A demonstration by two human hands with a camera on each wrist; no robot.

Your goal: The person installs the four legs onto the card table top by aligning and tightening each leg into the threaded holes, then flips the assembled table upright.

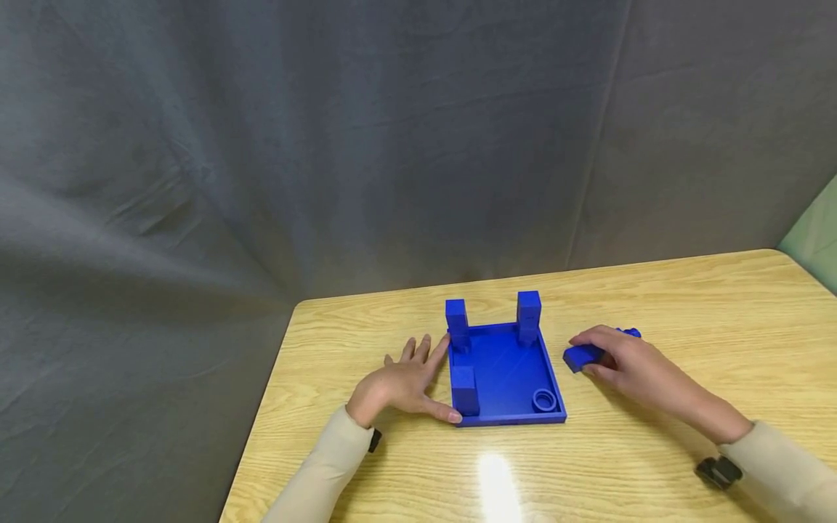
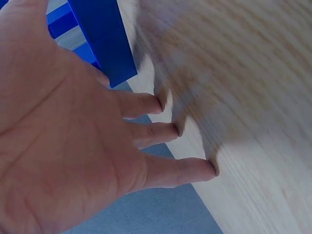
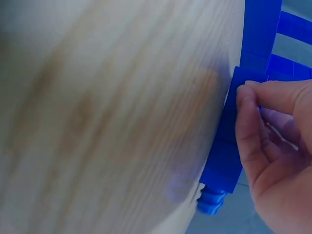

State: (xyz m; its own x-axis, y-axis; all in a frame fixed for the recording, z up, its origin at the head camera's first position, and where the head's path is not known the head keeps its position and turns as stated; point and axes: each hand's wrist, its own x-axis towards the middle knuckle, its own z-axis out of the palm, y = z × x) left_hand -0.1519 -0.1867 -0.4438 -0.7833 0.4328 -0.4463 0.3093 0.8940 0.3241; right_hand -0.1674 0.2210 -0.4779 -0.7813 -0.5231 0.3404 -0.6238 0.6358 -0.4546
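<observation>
A square blue tray-like base [image 1: 506,370] lies on the table with square posts standing at three corners: a far-left post [image 1: 456,318], a far-right post [image 1: 528,311] and a near-left post [image 1: 465,390]. At its near-right corner is a round socket [image 1: 544,400]. My left hand [image 1: 400,385] is spread along the base's left side, index finger and thumb touching it. To the right of the base, my right hand [image 1: 634,367] pinches a blue post [image 3: 222,163] lying on its side. The post's threaded end [image 3: 212,200] sticks out, pointing away from the base.
The wood-grain table [image 1: 719,327] stretches out to the right, and its left edge runs not far from my left hand. A grey curtain [image 1: 425,145] hangs behind the table and down its left side. Light glares off the tabletop near the front.
</observation>
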